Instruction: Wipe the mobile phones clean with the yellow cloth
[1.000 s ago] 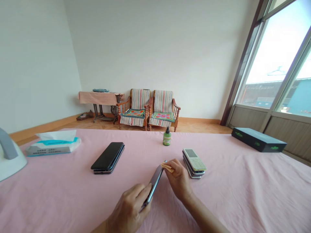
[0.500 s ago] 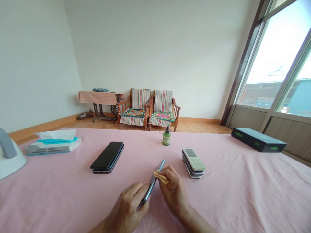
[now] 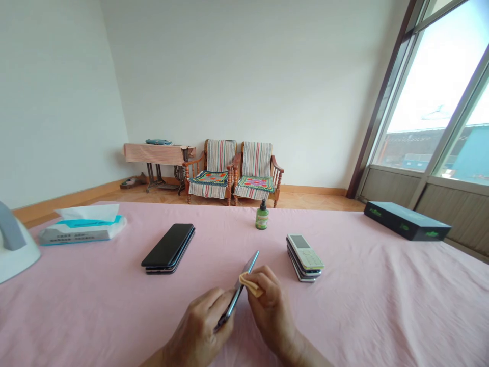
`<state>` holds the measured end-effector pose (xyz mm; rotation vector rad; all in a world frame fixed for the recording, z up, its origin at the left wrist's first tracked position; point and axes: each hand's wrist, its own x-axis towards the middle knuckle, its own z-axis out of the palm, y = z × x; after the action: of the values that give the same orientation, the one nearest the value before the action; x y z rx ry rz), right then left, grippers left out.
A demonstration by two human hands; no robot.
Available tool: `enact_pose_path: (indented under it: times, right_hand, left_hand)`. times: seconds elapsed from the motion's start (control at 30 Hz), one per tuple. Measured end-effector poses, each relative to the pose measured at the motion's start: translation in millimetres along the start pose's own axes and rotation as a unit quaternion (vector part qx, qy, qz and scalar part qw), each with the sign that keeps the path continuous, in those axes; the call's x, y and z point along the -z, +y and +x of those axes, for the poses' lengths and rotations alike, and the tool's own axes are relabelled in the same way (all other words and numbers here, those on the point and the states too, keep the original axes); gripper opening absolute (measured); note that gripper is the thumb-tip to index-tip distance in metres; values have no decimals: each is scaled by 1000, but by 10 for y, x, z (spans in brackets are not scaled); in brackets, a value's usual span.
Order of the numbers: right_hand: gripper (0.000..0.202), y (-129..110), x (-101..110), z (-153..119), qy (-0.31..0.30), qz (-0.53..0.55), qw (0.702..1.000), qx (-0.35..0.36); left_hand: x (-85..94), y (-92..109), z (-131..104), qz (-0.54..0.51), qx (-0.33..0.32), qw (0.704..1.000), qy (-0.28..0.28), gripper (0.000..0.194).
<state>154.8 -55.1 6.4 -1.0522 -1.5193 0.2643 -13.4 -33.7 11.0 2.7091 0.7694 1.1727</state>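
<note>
My left hand [image 3: 204,323] grips the lower end of a smartphone [image 3: 250,262], which is tilted on its edge above the table. In my right hand [image 3: 272,308] a folded yellow cloth [image 3: 252,285] is pinched, and it touches the phone's edge. A stack of dark smartphones [image 3: 168,245] lies to the left, beyond my left hand. To the right is a stack of older phones [image 3: 303,252] with a white keypad phone on top. A green spray bottle [image 3: 262,216] stands upright behind the held phone.
On the pink-covered table [image 3: 362,316] are a tissue pack [image 3: 82,232] at the left and a black box [image 3: 407,221] at the back right. A white and grey object [image 3: 15,244] is at the left edge. Two chairs [image 3: 254,176] stand beyond.
My right hand and the cloth have moved slightly down and to the left along the phone's edge. My left hand and the phone are nearly unmoved.
</note>
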Motion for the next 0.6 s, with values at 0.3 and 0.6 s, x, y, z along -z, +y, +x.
enact_pose_path:
  times: [0.3,0.6]
  right_hand:
    - [15,168,103,225,58,-70,994,-55]
    - [14,186,84,259,71,-63,994,-62]
  left_hand:
    - [28,42,24,-10,-16,1000,0,31]
    - [28,32,27,-14,-6,1000,-3,25]
